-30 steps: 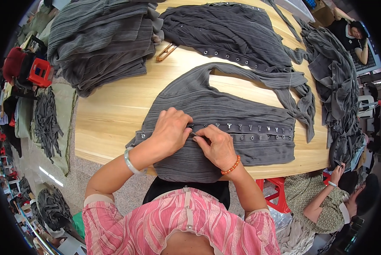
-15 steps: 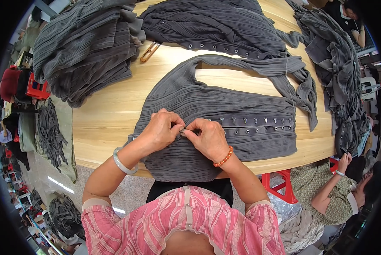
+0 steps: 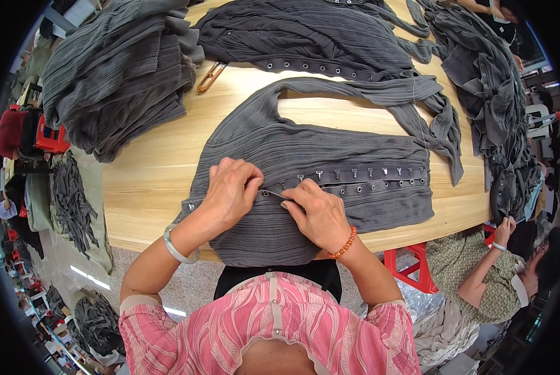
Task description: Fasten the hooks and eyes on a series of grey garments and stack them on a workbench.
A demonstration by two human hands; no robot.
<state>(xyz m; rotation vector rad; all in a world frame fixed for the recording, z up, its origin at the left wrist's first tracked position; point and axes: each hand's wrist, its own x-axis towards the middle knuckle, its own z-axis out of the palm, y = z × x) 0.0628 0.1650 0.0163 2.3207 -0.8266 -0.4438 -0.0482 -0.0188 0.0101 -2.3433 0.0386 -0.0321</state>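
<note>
A dark grey ribbed top [image 3: 255, 144] lies flat in front of me, one sleeve stretched toward the far right. Metal hooks [image 3: 354, 172] line one front edge, and eyelets [image 3: 375, 187] run along the facing edge. My left hand [image 3: 231, 189] is closed in a pinch on the top's front edge, near the upper end of the row. My right hand [image 3: 319, 214] pinches the same edge a little to the right, drawing a narrow fold between the two hands. What lies under the fingertips is hidden.
Folded grey garments [image 3: 114, 75] are piled at the far left beside small brown-handled thread snips [image 3: 212, 77]. Another grey top [image 3: 305, 40] lies at the back. More garments [image 3: 489, 87] hang over the right edge, where a co-worker's hand [image 3: 505, 232] touches them. A red stool [image 3: 411, 269] stands below.
My hands have moved apart from meeting at one point; the right has shifted right and down. A stretch of the front edge now shows between them.
</note>
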